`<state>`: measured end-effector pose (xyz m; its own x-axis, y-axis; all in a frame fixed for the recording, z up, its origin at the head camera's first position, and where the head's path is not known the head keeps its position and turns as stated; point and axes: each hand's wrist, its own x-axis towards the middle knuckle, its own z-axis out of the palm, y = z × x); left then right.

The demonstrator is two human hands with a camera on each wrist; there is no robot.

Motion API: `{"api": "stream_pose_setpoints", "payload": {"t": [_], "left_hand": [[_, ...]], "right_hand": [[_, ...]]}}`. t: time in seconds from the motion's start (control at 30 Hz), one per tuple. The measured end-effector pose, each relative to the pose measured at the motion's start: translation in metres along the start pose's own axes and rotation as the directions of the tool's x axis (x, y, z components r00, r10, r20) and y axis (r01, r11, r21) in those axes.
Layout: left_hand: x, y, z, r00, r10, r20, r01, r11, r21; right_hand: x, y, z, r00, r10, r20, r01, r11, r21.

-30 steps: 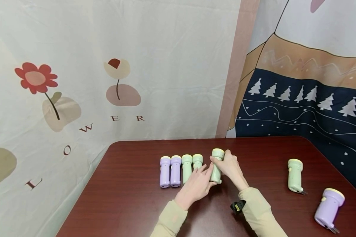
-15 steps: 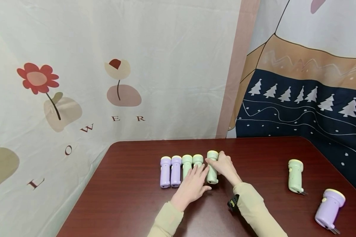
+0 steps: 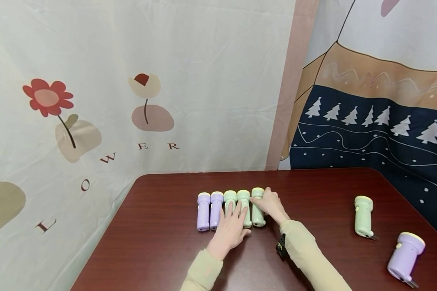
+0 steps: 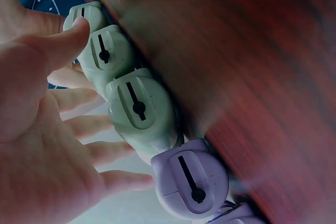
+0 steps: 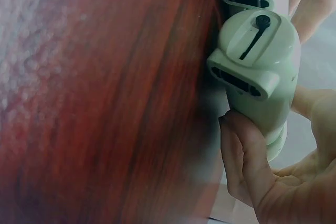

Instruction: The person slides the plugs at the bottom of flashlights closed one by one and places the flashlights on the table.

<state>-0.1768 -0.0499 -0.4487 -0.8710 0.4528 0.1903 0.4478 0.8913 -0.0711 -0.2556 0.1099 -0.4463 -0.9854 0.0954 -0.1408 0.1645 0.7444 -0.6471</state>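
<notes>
Two purple flashlights [image 3: 203, 214] and two green flashlights [image 3: 244, 197] lie side by side in a row on the table. Straight fingers of my left hand [image 3: 228, 230] rest on the green pair in the head view; the left wrist view shows this hand [image 4: 47, 135] spread beside the flashlights' bases. At the row's right end, my right hand [image 3: 271, 204] grips another green flashlight [image 3: 257, 216] between thumb and fingers, a narrow gap from its neighbour. In the right wrist view its base [image 5: 257, 43] faces the camera, with fingers curled at its side.
Farther right on the dark red table [image 3: 153, 226] lie a green flashlight [image 3: 363, 218] and a purple flashlight [image 3: 406, 256], both with metal prongs sticking out. Printed cloth [image 3: 218, 89] hangs behind the table.
My right hand has brought the green flashlight leftward, up close to the row, and straightened it from a tilt. The left hand has shifted slightly left, away from that flashlight.
</notes>
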Motion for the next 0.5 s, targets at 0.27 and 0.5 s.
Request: {"api": "stream_pose_setpoints", "payload": {"t": [0.27, 0.5], "left_hand": [[-0.0005, -0.0002, 0.0002, 0.999, 0.001, 0.037, 0.0, 1.0, -0.018], [-0.0014, -0.0003, 0.0002, 0.999, 0.011, 0.041, -0.01, 0.999, -0.039]], "right_hand": [[-0.0005, -0.0014, 0.0007, 1.0, -0.016, -0.001, 0.016, 0.999, -0.043], [0.0005, -0.0007, 0.0019, 1.0, -0.009, 0.019, 0.01, 0.998, -0.061]]}}
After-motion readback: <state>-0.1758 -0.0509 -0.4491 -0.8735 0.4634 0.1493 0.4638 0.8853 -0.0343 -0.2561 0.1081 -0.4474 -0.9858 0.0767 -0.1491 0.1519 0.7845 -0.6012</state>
